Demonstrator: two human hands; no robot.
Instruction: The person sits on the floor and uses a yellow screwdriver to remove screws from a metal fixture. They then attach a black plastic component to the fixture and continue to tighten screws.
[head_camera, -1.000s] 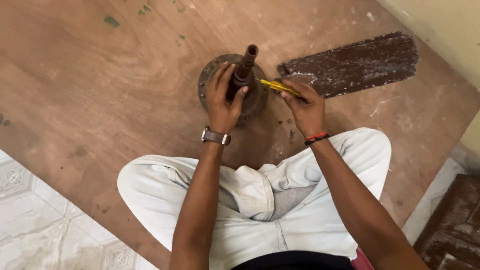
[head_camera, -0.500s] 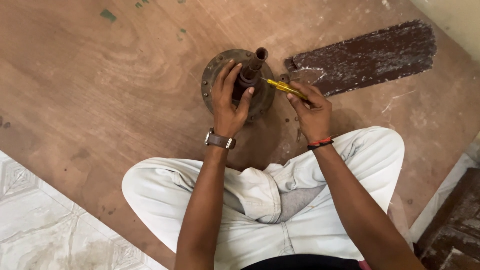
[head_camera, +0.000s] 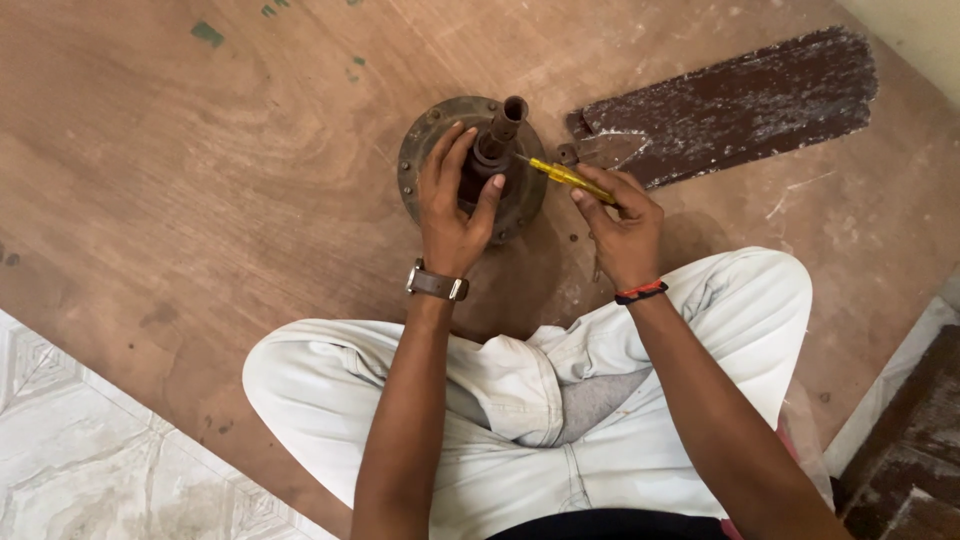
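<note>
Nudged closer than before, left hand (head_camera: 452, 215) clasping rusty fan motor (head_camera: 470, 165) mid-board; right hand (head_camera: 620, 225) pinching yellow screwdriver (head_camera: 565, 177) against its shaft. Risky: tip slipping, jabbing left fingers (head_camera: 490, 195).

A home floor used as a makeshift repair spot: worn plywood sheet (head_camera: 200, 180) laid over patterned tiles (head_camera: 80, 460), with a dusty fan blade (head_camera: 730, 100) at upper right.
</note>
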